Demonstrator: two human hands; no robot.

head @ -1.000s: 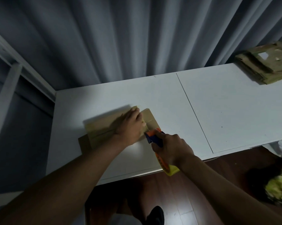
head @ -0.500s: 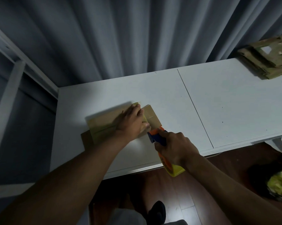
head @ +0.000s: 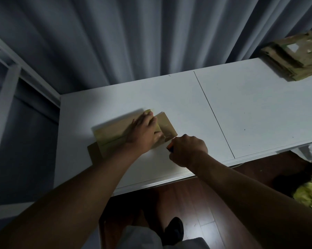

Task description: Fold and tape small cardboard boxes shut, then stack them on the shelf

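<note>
A small brown cardboard box (head: 114, 135) lies on the left part of the white table (head: 187, 108), with a shiny strip of tape across its right end. My left hand (head: 144, 133) presses flat on the box top, fingers straight. My right hand (head: 187, 150) sits just off the box's near right corner, curled round a tape dispenser (head: 170, 148); only a small orange and blue bit of it shows past my fingers.
A stack of flat cardboard pieces (head: 293, 58) lies at the table's far right corner. Grey curtains hang behind the table. A white shelf frame (head: 9, 78) stands to the left. Dark wood floor and a yellow-green bundle (head: 309, 194) are at lower right.
My right hand with the dispenser has moved up against the box's near right corner, and the yellow dispenser body has gone out of sight under my hand. My left hand stays pressed on the box.
</note>
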